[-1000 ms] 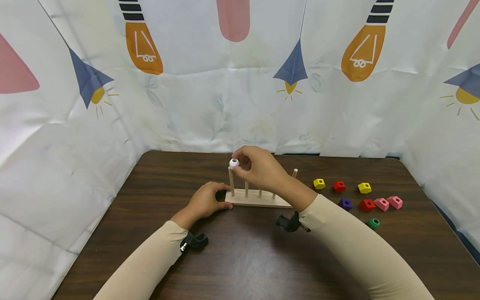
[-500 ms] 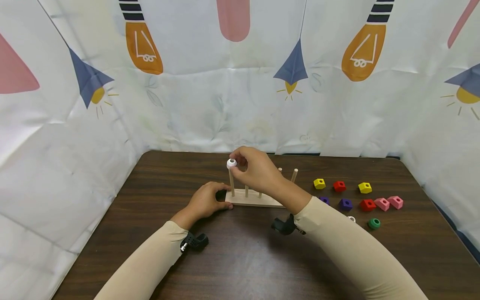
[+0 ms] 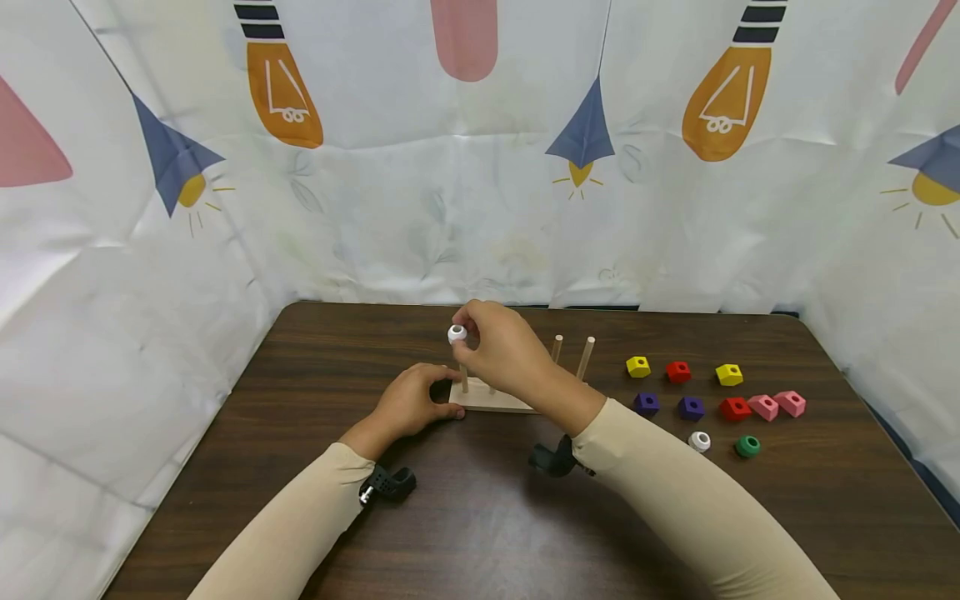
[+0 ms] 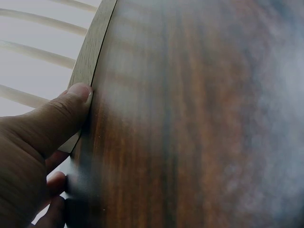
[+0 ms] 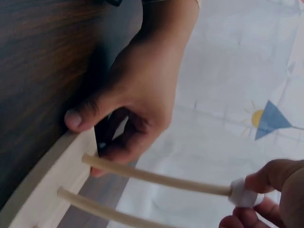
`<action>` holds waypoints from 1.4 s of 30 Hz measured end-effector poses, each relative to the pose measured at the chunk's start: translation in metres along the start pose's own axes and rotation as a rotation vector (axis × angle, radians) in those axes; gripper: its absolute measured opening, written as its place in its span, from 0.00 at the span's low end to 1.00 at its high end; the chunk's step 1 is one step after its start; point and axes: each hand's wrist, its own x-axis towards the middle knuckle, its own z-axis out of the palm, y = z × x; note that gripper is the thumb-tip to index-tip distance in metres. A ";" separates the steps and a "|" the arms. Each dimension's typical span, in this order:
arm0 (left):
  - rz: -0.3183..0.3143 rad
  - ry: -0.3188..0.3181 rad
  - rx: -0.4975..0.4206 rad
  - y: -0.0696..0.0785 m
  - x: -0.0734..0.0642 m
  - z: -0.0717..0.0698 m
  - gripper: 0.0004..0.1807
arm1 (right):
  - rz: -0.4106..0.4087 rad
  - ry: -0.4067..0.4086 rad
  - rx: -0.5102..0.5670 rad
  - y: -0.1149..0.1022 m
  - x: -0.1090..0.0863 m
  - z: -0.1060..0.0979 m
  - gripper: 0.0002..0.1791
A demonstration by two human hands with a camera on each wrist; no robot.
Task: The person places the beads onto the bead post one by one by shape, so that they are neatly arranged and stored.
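A pale wooden peg board (image 3: 491, 400) with a row of upright pegs lies on the table in the head view. My left hand (image 3: 408, 402) grips its left end, the thumb on the front edge, as the left wrist view also shows. At the top of the leftmost peg (image 5: 156, 176), my right hand (image 3: 504, 343) pinches a white bead (image 3: 457, 333) between thumb and fingers. In the right wrist view the peg's tip meets the bead (image 5: 243, 194); how far it goes in is hidden. The right hand and forearm cover some of the middle pegs.
Right of the board lie loose beads: yellow (image 3: 638, 367), red (image 3: 735, 408), purple (image 3: 647, 404), pink (image 3: 763, 407), green (image 3: 747, 446) and another white bead (image 3: 699, 441). A printed cloth (image 3: 420, 208) hangs behind the brown table (image 3: 480, 517).
My right hand has shifted left and a little down, bringing the white bead onto the leftmost peg's top. Its forearm now uncovers the other white bead and a purple one. The left hand stays put.
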 end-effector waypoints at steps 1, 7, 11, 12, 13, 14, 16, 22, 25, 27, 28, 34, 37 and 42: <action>0.005 0.001 -0.001 0.000 0.000 0.000 0.28 | 0.000 0.010 0.005 -0.001 0.000 0.001 0.10; 0.011 0.002 0.000 -0.001 -0.001 0.000 0.28 | 0.021 0.098 0.096 -0.001 -0.007 0.012 0.10; -0.004 -0.006 -0.003 0.000 0.000 0.000 0.28 | 0.029 0.146 0.137 0.004 -0.011 0.021 0.12; -0.010 -0.007 -0.003 0.000 0.000 0.000 0.28 | 0.030 0.154 0.144 0.006 -0.012 0.023 0.12; -0.016 -0.008 -0.001 0.000 0.000 0.000 0.28 | 0.030 0.161 0.151 0.008 -0.012 0.026 0.12; -0.022 -0.009 0.003 0.000 0.000 0.000 0.29 | 0.030 0.167 0.152 0.009 -0.013 0.028 0.12; -0.031 -0.008 0.011 0.000 0.000 0.001 0.29 | 0.029 0.179 0.152 0.012 -0.014 0.032 0.11; -0.031 -0.001 0.024 -0.001 0.000 0.002 0.29 | 0.005 0.232 0.161 0.018 -0.017 0.042 0.11; -0.031 0.005 0.023 -0.001 0.000 0.002 0.29 | -0.010 0.254 0.175 0.020 -0.018 0.045 0.11; -0.034 0.005 0.019 0.000 0.001 0.002 0.29 | -0.013 0.261 0.181 0.021 -0.018 0.048 0.11; -0.034 0.004 0.019 0.000 0.001 0.002 0.30 | -0.012 0.262 0.183 0.022 -0.018 0.049 0.11; -0.039 0.003 0.020 -0.001 0.001 0.002 0.31 | 0.001 0.274 0.263 0.026 -0.018 0.055 0.16; -0.045 0.006 0.021 -0.002 0.000 0.002 0.31 | 0.034 0.284 0.339 0.026 -0.017 0.057 0.21; -0.037 0.012 0.027 -0.001 -0.001 0.002 0.31 | 0.095 0.305 0.386 0.025 -0.018 0.060 0.22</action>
